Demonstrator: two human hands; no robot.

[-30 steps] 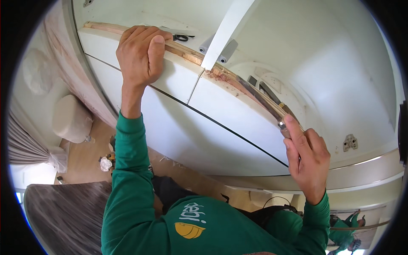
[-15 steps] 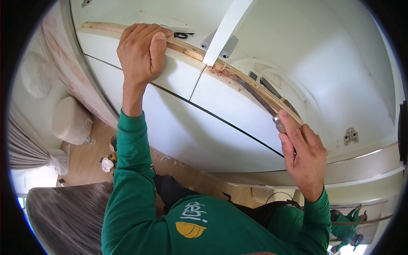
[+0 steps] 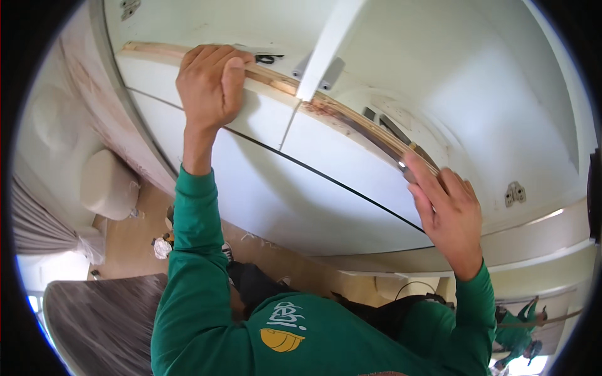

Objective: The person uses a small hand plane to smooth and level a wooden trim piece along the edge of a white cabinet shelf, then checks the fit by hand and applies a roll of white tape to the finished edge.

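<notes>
My left hand (image 3: 211,84) is closed over the raw wooden edge strip (image 3: 269,76) along the top of the white cabinet front, fingers on the far side and thumb on the near side. In my right hand (image 3: 448,207) is a chisel (image 3: 376,141), a long dark blade with a metal collar; my fingers hide its handle. Its blade lies nearly flat along the strip, right of the white upright divider (image 3: 326,53), pointing left. Dark reddish rough marks and crumbs show at the strip near the divider, by the blade's far end.
Inside the white cabinet lie a black-handled tool (image 3: 266,59), grey cylindrical parts (image 3: 326,74) and another dark, long tool (image 3: 395,130). A metal hinge plate (image 3: 515,194) is fixed at right. A plastic-wrapped dark piece (image 3: 103,326) stands lower left. Another person in green (image 3: 517,332) appears lower right.
The chisel and my right hand have slid a little up and left along the strip, toward the divider. My left hand keeps its hold. The whole view has shifted slightly.
</notes>
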